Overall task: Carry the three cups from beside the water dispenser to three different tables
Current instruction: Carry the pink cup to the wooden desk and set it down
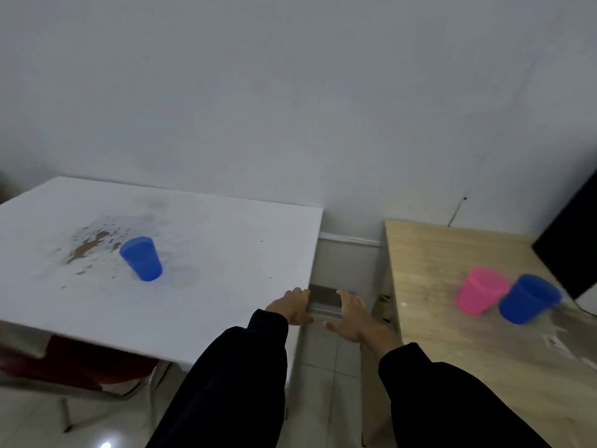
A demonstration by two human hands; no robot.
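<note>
A blue cup (141, 258) stands alone on the white table (226, 253) at the left, beside a brown stain. On the wooden table (436, 270) at the right, a pink cup (481, 295) and a second blue cup (526, 299) stand side by side, touching or nearly so. My left hand (292, 306) hovers over the white table's right corner, fingers apart, holding nothing. My right hand (350, 315) hangs over the gap between the two tables, fingers spread and empty. Both arms wear dark sleeves.
A narrow tiled gap separates the two tables, with a grey wall behind. A red chair (74, 367) with metal legs sits under the white table's near edge. A dark flat panel (571, 240) leans at the wooden table's far right.
</note>
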